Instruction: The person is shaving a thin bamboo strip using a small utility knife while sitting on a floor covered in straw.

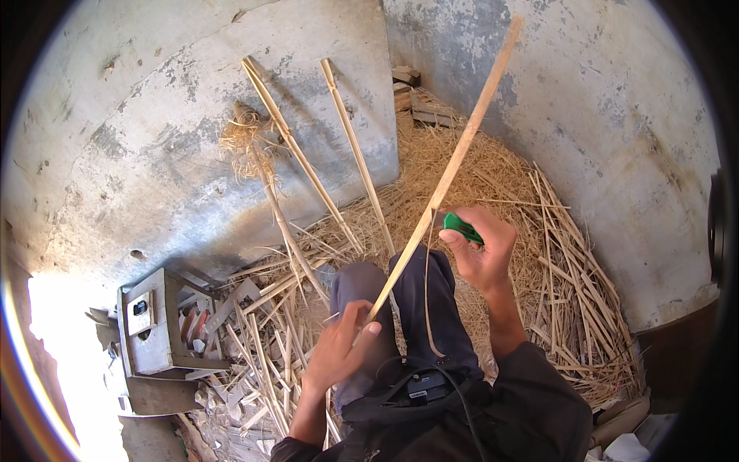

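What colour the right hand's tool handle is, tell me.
The handle is green, seen in the head view.

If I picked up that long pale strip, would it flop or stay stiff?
The long pale strip would probably feel fairly stiff, since it runs straight beyond the left hand. It is likely light for its length, being narrow.

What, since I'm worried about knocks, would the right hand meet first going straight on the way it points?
Most likely the pale strip: the green-handled cutter in the right hand points at it, seemingly touching, though depth is unclear.
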A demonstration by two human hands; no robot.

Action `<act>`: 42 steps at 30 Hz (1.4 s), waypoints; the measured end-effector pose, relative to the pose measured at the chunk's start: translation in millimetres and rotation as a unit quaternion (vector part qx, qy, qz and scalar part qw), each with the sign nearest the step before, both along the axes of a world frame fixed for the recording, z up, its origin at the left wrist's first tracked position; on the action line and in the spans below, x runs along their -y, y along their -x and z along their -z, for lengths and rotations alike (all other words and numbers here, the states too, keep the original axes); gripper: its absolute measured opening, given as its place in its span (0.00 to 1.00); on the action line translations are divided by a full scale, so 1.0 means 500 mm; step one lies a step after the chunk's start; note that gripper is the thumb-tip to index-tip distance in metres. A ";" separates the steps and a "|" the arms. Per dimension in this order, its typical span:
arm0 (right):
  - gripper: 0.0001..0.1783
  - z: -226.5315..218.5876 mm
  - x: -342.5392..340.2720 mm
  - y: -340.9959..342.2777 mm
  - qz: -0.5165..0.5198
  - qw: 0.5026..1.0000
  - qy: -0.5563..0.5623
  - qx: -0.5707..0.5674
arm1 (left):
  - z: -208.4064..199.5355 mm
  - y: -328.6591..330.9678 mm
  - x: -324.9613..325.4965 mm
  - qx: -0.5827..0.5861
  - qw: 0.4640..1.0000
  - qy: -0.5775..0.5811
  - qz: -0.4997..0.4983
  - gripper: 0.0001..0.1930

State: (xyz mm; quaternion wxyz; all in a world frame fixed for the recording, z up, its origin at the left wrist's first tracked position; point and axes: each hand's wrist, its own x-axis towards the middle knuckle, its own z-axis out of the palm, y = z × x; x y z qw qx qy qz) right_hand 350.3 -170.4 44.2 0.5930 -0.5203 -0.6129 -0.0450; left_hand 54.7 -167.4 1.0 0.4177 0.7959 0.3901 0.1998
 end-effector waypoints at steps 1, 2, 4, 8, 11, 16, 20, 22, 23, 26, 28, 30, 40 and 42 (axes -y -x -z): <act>0.16 -0.006 0.003 0.002 -0.008 1.000 0.011 0.015 | 0.000 -0.002 -0.007 0.016 0.998 -0.046 0.030 0.21; 0.16 -0.011 0.005 0.004 -0.017 0.999 0.023 0.029 | -0.004 -0.011 -0.014 0.017 0.998 -0.046 0.030 0.21; 0.16 -0.014 0.005 0.006 -0.026 0.999 0.011 0.038 | -0.018 -0.048 -0.031 0.130 0.991 -0.013 0.031 0.25; 0.18 -0.030 0.006 0.020 -0.041 0.997 0.001 0.060 | -0.031 -0.107 -0.044 0.261 0.964 0.027 0.049 0.28; 0.22 -0.028 0.008 0.025 -0.039 0.999 -0.018 0.033 | -0.059 -0.128 -0.042 0.242 0.969 0.036 0.033 0.18; 0.23 -0.034 0.016 0.020 -0.027 0.997 -0.021 0.065 | -0.066 -0.144 -0.010 0.148 0.979 -0.118 -0.070 0.13; 0.23 -0.013 0.012 0.021 -0.005 0.995 -0.045 0.090 | -0.066 -0.135 0.006 0.103 0.981 -0.129 -0.104 0.13; 0.21 -0.012 0.013 0.023 0.009 0.994 -0.047 0.102 | -0.052 -0.130 0.006 0.093 0.977 -0.156 -0.110 0.12; 0.19 -0.011 0.014 0.023 0.022 0.992 -0.048 0.115 | -0.049 -0.127 0.009 0.092 0.977 -0.156 -0.109 0.12; 0.19 -0.014 0.014 0.030 0.023 0.992 -0.049 0.112 | -0.050 -0.118 0.012 0.072 0.977 -0.167 -0.112 0.16; 0.19 -0.011 0.015 0.028 0.025 0.992 -0.044 0.116 | -0.054 -0.116 0.014 0.062 0.978 -0.162 -0.112 0.17; 0.19 -0.007 0.012 0.028 0.026 0.992 -0.040 0.119 | -0.055 -0.114 0.016 0.060 0.978 -0.161 -0.116 0.17; 0.15 0.011 -0.007 0.020 0.032 0.993 -0.044 0.101 | -0.034 -0.097 0.018 0.027 0.975 -0.172 -0.137 0.16; 0.15 0.012 -0.009 0.015 0.049 0.994 -0.044 0.089 | -0.024 -0.086 0.024 0.009 0.977 -0.165 -0.138 0.16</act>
